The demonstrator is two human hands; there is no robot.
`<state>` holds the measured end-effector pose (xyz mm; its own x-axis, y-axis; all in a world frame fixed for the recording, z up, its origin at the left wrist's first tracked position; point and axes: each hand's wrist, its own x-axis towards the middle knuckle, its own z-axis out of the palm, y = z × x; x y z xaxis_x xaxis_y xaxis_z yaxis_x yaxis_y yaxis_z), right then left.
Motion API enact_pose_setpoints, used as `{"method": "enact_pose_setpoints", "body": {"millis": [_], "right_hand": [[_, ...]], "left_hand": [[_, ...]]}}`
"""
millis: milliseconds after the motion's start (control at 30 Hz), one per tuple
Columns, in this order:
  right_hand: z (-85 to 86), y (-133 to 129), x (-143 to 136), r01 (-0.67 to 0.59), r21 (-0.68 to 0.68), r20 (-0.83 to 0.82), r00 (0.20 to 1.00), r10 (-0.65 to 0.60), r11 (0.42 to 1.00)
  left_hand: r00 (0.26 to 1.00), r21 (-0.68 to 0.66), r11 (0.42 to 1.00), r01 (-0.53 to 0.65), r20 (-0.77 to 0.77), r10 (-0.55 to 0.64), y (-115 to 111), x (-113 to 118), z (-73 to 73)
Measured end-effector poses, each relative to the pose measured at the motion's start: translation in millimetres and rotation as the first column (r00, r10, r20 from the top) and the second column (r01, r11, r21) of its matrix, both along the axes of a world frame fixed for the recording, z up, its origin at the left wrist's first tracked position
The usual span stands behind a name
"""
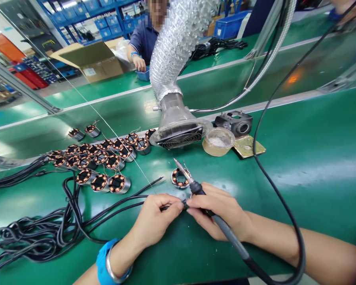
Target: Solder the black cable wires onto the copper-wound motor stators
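Note:
My left hand point(157, 215) is closed, pinching the end of a black cable point(118, 213) between thumb and fingers. In my right hand point(219, 209) lies a soldering iron point(197, 188), its tip pointing up and left. The right thumb and forefinger also meet at the cable's end, beside the left fingertips; the exact contact is partly hidden. Just beyond the fingers a motor stator point(179, 179) with copper windings sits on the green table point(154, 257), and the iron's shaft passes in front of it. A thin wire sticks up from that stator.
Several stators point(118, 184) stand in rows at left, near a tangled cable bundle point(41, 237). A fume extractor hood point(178, 126) hangs ahead, beside a round tub point(218, 140), an iron stand point(235, 122) and a sponge tray point(249, 146). A person point(145, 43) sits opposite.

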<state>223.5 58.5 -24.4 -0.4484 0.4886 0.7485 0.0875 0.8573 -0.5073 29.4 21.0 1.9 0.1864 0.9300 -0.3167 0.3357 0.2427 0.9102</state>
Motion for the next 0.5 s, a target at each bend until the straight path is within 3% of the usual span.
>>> {"method": "enact_pose_setpoints", "body": {"millis": [133,333,500], "right_hand": [[3.4,-0.1,1.5,0.026,-0.065,0.045,0.999,-0.023,0.998],[15.6,0.9,-1.9,-0.058,-0.181,0.126,0.989,0.082,0.982],[14.2,-4.1,-6.7,0.03,-0.198,0.118,0.993,-0.006,0.98]], "left_hand": [[0.994,0.041,0.996,0.081,-0.074,-0.078,-1.7,0.6,5.5],[0.961,0.225,0.96,0.165,-0.255,-0.106,-5.8,-1.3,8.5],[0.975,0.179,0.972,0.152,-0.187,-0.118,-18.0,-4.3,11.2]]}}
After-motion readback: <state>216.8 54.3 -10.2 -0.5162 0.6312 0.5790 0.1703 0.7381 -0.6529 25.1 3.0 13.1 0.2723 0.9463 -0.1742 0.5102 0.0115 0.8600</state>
